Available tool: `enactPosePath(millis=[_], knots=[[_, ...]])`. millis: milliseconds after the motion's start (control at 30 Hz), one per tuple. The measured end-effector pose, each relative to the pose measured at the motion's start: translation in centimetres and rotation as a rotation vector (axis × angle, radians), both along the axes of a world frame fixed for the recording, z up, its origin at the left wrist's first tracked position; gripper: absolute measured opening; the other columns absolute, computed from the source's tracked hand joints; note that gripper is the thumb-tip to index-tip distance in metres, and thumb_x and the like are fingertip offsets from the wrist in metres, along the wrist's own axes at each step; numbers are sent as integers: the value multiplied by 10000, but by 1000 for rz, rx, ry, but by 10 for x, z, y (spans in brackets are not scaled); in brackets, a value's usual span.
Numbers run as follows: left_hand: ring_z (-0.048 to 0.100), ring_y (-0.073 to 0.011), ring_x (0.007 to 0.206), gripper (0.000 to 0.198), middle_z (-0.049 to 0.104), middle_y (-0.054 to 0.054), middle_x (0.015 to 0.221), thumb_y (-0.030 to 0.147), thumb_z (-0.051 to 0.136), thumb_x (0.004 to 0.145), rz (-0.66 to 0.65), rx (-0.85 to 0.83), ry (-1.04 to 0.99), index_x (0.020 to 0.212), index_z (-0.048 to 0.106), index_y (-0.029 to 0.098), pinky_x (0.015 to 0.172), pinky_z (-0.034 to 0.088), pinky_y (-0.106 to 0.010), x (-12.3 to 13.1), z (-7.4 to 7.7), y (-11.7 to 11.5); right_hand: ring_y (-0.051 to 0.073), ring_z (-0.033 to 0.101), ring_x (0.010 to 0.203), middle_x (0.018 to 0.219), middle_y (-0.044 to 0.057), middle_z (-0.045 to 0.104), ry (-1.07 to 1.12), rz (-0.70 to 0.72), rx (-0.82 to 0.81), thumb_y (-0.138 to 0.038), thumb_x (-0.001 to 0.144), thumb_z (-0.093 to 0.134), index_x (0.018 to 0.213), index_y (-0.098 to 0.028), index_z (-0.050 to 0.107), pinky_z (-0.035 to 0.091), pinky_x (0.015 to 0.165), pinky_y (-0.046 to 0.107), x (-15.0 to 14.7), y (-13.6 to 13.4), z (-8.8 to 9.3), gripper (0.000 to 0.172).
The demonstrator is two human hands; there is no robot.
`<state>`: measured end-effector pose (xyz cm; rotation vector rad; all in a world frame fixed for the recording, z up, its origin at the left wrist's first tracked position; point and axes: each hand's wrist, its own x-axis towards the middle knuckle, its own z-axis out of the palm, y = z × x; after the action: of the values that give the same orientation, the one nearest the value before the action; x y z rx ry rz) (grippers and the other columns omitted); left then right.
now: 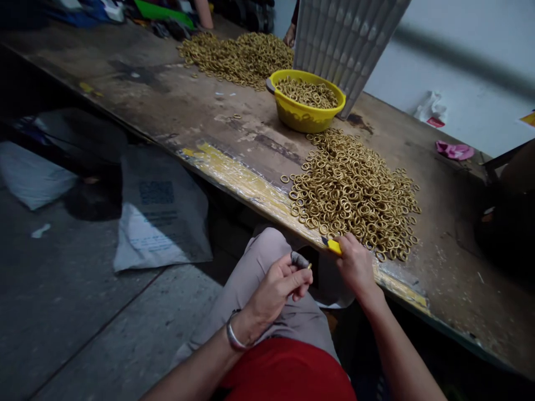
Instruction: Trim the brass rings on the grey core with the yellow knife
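The left hand (273,289) is over the lap, at 7 o'clock from the big heap of small gold metal rings (355,192). Its grip is narrow. Thumb and fingers pinch 1 small gold ring (309,266), and only a bit of it peeks out. A grey cover (298,259) sits on a fingertip. A silver bangle (232,337) is on that wrist.

The right hand (355,264) is at the edge of the worn brown wooden bench (188,106), at 3 o'clock from the left hand. Its grip is closed around a yellow knife (333,245). Only the end shows, so I cannot tell if the blade is out.

The big heap lies on the bench at 12 o'clock from the right hand and almost touches it. A yellow plastic bowl (292,114) with more rings in it stands at 11 o'clock from the heap. A second heap of gold rings (240,55) lies farther off at 11 o'clock. A grey ribbed panel (346,39) leans just behind the bowl.

I think this goes best with the ring pinched tight, the covered fingertip next to the knife, and small slow strokes pointed away from the lap. Keeping both hands close to the bench edge should hold them steady.
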<state>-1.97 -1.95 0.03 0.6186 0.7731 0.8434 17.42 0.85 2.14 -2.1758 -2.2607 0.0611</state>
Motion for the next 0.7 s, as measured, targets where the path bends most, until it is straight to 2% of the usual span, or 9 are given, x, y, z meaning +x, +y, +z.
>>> enactPosePath(millis=[133, 233, 267, 333, 400, 467, 567, 633, 700], knots=[[509, -84, 504, 296, 610, -16, 715, 411, 681, 766, -52, -128, -148, 825, 537, 159, 416, 317, -188, -4, -6, 5, 143, 540, 680, 954, 66, 626, -15, -17, -50, -22, 755, 480, 908, -170, 639, 292, 587, 272, -6, 8, -3, 266], [516, -86, 508, 334, 629, -33, 740, 457, 676, 768, -37, -151, -102, 816, 560, 148, 391, 299, -181, -4, -10, 6, 140, 501, 655, 806, 42, 596, 268, -8, -26, -116, 800, 500, 778, -171, 584, 305, 592, 263, -1, 9, 0, 103], [504, -79, 494, 336, 630, -29, 725, 459, 683, 772, -21, -118, -32, 804, 562, 148, 382, 286, -176, -3, -12, 6, 135, 483, 631, 733, 22, 568, 430, -14, -35, -187, 831, 511, 730, -179, 556, 312, 584, 257, 0, 8, 2, 111], [478, -67, 467, 295, 634, -13, 690, 420, 693, 787, 26, 4, 147, 812, 578, 150, 386, 290, -174, 0, -14, 5, 117, 433, 549, 611, -17, 498, 805, -74, -154, -371, 869, 529, 686, -194, 513, 313, 530, 242, 0, 3, 6, 255], [506, -77, 502, 230, 673, -23, 742, 355, 690, 802, 78, 161, 302, 889, 623, 154, 438, 366, -186, 3, -15, 2, 92, 384, 467, 558, -43, 471, 1155, -195, -365, -521, 829, 579, 711, -196, 515, 278, 452, 223, -3, -3, 9, 351], [559, -105, 573, 189, 701, -37, 792, 299, 688, 809, 116, 317, 430, 937, 667, 162, 530, 444, -214, 3, -14, -1, 65, 352, 416, 547, -57, 481, 1419, -321, -560, -574, 742, 673, 751, -190, 531, 240, 405, 200, -9, -10, 9, 410], [640, -160, 717, 114, 729, -55, 820, 234, 675, 825, 107, 526, 539, 913, 717, 174, 696, 504, -260, 0, -9, -5, 32, 304, 381, 539, -77, 464, 1661, -408, -756, -540, 665, 763, 704, -185, 511, 225, 381, 181, -16, -16, 6, 437], [667, -184, 827, 115, 741, -74, 891, 203, 641, 851, 85, 628, 524, 911, 736, 177, 795, 507, -281, -3, -5, -7, 21, 275, 370, 537, -86, 444, 1748, -410, -867, -511, 673, 769, 665, -186, 487, 219, 370, 176, -19, -19, 2, 430], [670, -191, 872, 128, 738, -84, 928, 185, 624, 857, 77, 669, 498, 898, 745, 177, 820, 503, -285, -4, -2, -8, 18, 262, 371, 545, -88, 437, 1770, -402, -923, -496, 685, 763, 654, -187, 478, 217, 371, 176, -20, -20, -1, 422]])
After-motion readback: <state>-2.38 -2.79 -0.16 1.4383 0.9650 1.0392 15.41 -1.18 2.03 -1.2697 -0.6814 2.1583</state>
